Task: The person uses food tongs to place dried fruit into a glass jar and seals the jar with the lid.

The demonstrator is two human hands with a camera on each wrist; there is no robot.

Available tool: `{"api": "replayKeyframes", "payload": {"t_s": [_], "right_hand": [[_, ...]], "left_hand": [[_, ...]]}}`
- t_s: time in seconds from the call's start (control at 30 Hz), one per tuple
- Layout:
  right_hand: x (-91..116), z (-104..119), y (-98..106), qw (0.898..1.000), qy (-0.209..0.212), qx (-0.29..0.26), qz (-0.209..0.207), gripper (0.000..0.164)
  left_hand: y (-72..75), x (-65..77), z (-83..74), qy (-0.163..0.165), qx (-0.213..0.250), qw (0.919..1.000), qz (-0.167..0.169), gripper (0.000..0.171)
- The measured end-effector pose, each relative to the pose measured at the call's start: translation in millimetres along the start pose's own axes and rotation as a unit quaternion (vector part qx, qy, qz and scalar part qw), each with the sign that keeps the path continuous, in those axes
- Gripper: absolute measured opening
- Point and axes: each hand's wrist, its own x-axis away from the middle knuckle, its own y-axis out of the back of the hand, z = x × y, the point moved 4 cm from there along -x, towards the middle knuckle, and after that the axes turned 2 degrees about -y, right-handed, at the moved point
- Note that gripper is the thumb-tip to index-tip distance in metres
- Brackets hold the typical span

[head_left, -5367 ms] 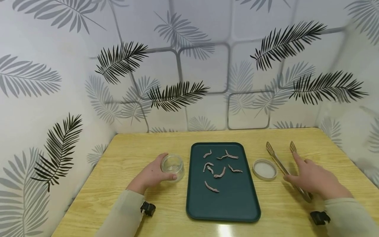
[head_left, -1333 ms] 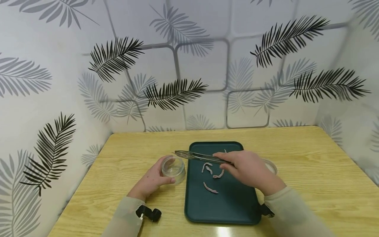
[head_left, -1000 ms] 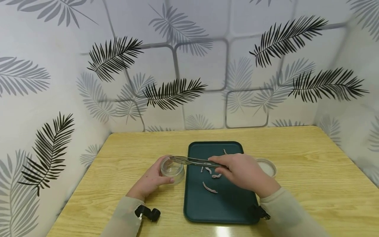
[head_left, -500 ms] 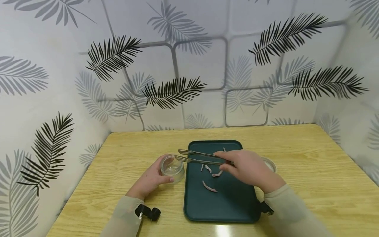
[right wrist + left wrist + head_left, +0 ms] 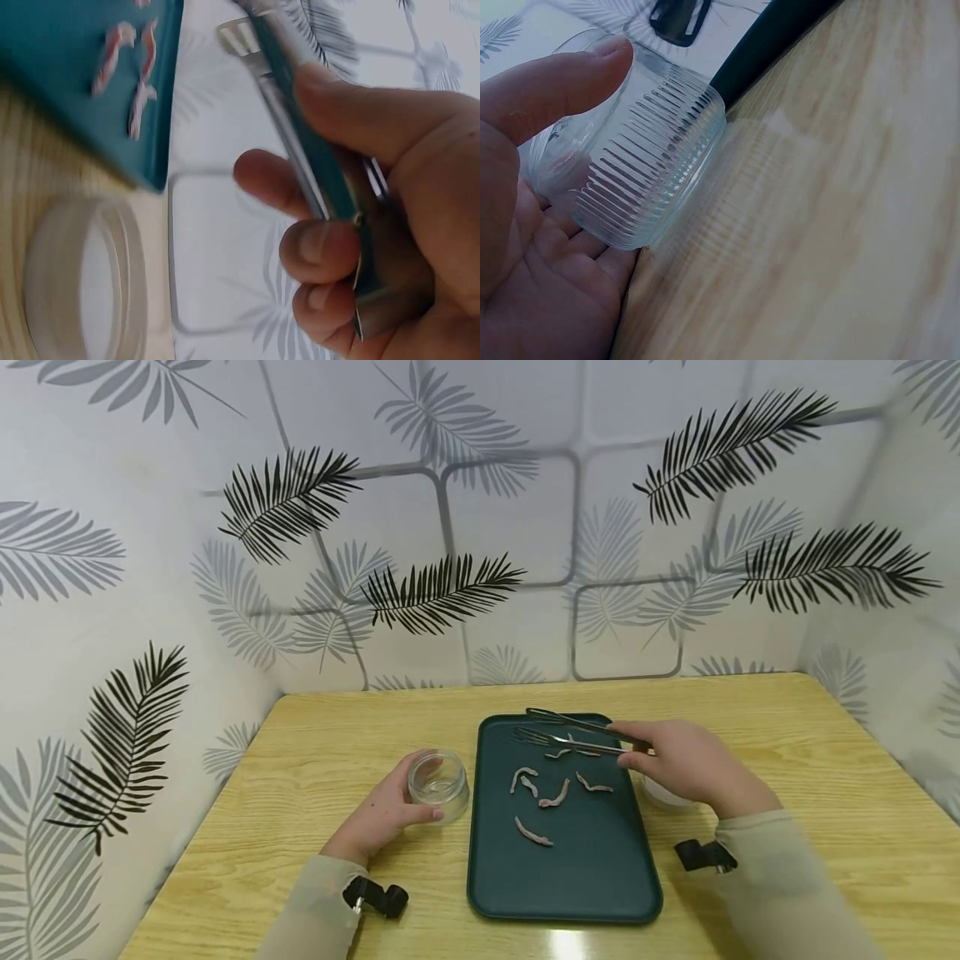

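My left hand [image 5: 386,810] holds a clear glass jar [image 5: 442,806] by its side, left of the dark green tray [image 5: 562,885]. In the left wrist view the jar's ribbed wall [image 5: 645,157] shows between thumb and fingers. I see no strip inside the jar. My right hand [image 5: 686,764] grips metal tongs [image 5: 581,722] over the tray's far end. Their arms stand apart, and nothing shows between the tips. Several thin pinkish meat-like strips [image 5: 533,832] lie scattered on the tray, some partly behind the tongs. The right wrist view shows the tongs' handle [image 5: 330,172] in my fingers.
A round pale lid [image 5: 667,795] lies right of the tray, partly under my right hand; the right wrist view shows its rim [image 5: 131,292]. The wooden table [image 5: 360,727] meets patterned walls at the back and left.
My right hand picked up the tongs from the table, brought them to the jar, then moved back right over the tray. The far-left strip no longer shows. My left hand stays at the jar.
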Motion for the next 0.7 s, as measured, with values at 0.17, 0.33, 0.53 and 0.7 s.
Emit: {"api": "replayKeyframes", "payload": {"t_s": [0.17,0.33,0.53,0.7], "right_hand": [[4.6,-20.2,6.7,0.999,-0.037,0.004,0.012,0.05],[8.1,-31.3,11.5,0.999,-0.043,-0.005,0.021,0.049],[14.9,-42.6,14.5,0.998,-0.047,-0.018,0.034,0.047],[15.3,-47.2,12.8,0.996,-0.06,-0.015,0.066,0.05]], "left_hand": [[0.8,-1.6,0.0,-0.002,-0.002,1.0,0.001,0.085],[1.3,-2.3,0.7,0.0,0.003,1.0,-0.001,0.085],[0.4,-2.2,1.2,-0.001,0.006,1.0,0.002,0.085],[0.7,-1.5,1.6,-0.003,0.003,1.0,0.004,0.085]]}}
